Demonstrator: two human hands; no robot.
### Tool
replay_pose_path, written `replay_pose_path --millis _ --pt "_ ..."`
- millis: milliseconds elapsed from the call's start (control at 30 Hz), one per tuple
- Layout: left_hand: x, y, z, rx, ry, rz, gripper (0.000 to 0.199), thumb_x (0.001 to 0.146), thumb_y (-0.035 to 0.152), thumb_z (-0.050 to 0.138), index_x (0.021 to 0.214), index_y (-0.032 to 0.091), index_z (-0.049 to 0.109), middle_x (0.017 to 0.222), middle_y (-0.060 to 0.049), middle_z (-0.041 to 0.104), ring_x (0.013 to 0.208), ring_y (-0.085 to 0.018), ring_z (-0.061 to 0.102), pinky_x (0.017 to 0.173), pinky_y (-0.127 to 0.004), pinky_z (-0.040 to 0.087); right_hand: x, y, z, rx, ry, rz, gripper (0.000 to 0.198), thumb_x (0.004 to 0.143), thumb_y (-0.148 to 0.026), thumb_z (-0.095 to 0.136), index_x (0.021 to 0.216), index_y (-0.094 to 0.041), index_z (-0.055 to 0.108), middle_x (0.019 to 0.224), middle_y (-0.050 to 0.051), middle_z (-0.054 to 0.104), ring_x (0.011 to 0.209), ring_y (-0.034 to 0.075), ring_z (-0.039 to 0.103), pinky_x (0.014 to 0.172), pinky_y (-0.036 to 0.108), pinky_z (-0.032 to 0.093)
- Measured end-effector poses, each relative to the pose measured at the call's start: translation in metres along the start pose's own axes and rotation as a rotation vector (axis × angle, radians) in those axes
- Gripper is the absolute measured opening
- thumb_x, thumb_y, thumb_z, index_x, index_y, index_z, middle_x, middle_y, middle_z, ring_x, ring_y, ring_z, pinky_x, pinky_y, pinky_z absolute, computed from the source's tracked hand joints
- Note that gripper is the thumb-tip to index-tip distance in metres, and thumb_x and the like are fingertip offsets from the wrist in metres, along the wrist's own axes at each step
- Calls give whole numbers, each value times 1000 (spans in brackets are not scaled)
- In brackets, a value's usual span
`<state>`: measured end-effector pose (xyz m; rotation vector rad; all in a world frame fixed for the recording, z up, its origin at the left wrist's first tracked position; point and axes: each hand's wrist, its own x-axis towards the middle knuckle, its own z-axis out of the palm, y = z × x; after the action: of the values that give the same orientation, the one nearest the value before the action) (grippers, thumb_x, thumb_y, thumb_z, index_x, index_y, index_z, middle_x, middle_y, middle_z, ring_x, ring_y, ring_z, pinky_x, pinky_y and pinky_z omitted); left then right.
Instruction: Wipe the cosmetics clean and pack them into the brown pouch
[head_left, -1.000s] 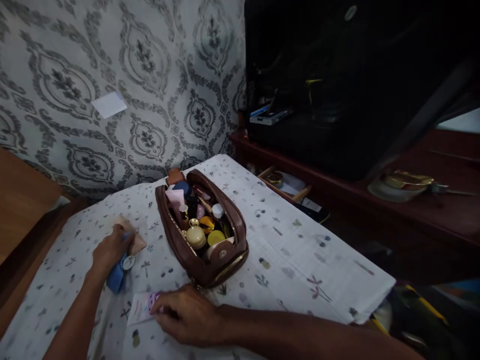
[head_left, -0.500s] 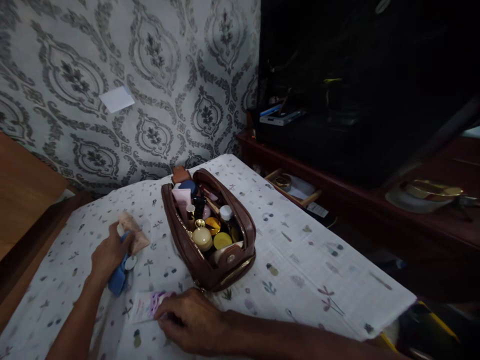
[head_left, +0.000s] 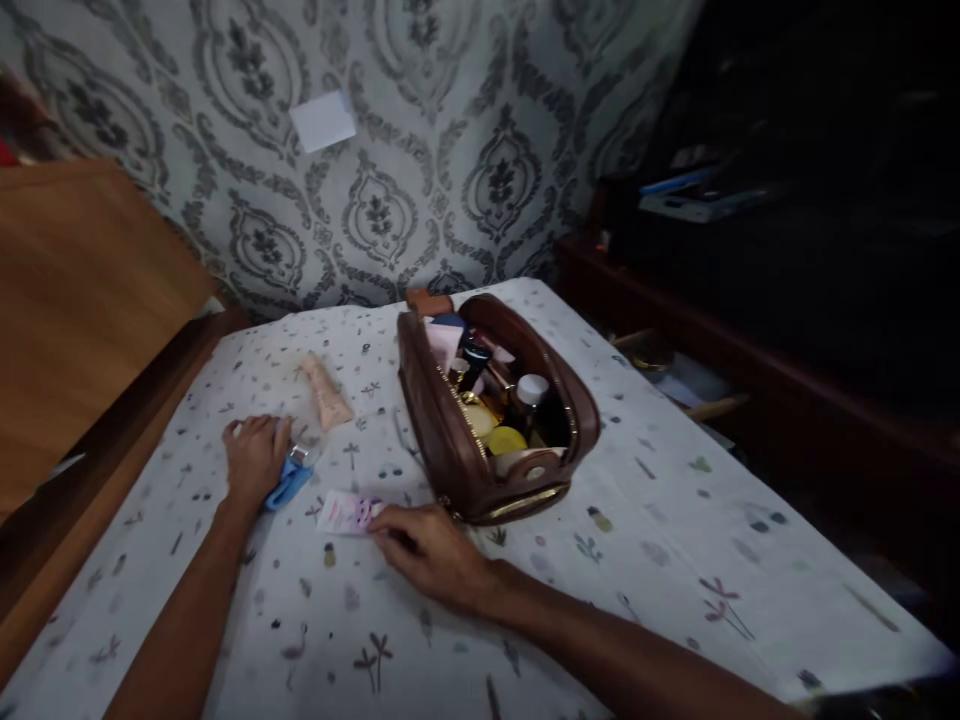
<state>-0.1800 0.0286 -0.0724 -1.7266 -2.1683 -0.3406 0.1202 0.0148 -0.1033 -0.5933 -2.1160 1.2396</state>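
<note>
My left hand (head_left: 259, 457) rests at the left of the bed-like surface, fingers curled round a blue cloth (head_left: 289, 485). Against that cloth is a small clear item with a silvery cap (head_left: 301, 455), partly hidden. Beyond it lies a beige squeeze tube (head_left: 328, 392), apart from the hand. With its fingertips, my right hand (head_left: 435, 555) pinches the end of a white and purple tube (head_left: 346, 512) lying low over the sheet. Just past the right hand stands an open brown toiletry bag (head_left: 442, 430), packed with cosmetics, among them a white-capped jar (head_left: 532, 389) and a yellow lid (head_left: 507, 440).
A white patterned sheet (head_left: 420, 640) covers the surface. Wooden furniture (head_left: 90, 300) borders the left side, and a patterned wall (head_left: 375, 210) rises behind. On the right, a dark cabinet has an open drawer (head_left: 705, 395) with things inside.
The view has turned left, so things appear farther right. My left hand has drawn away from the beige tube with the blue cloth. My right hand keeps its pinch on the white and purple tube.
</note>
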Motion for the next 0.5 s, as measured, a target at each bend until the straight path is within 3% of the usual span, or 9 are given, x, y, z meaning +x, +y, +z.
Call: replay_pose_path --millis 200,333,500 --pt "-2 1 0 -19 16 -92 49 99 38 25 73 18 63 88 -13 72 101 -28 61 104 -51 28 5 -5 0 -139 -11 18 22 91 -19 52 100 -17 72 70 0 69 58 11 58 59 21 42" --pt "-11 7 -12 -88 -10 -111 52 101 39 22 74 18 61 86 -11 71 97 -26 62 101 -47 31 10 -14 2 -371 -79 173 42 89 -23 60 130 -18 60 76 1 72 64 16 65 63 24 45" --pt "-20 22 -30 -158 -102 -48 52 101 42 22 69 19 57 80 -9 71 95 -25 62 102 -46 32 17 -31 4 -646 -182 304 40 93 -24 57 133 -18 58 89 8 78 80 23 73 69 29 49"
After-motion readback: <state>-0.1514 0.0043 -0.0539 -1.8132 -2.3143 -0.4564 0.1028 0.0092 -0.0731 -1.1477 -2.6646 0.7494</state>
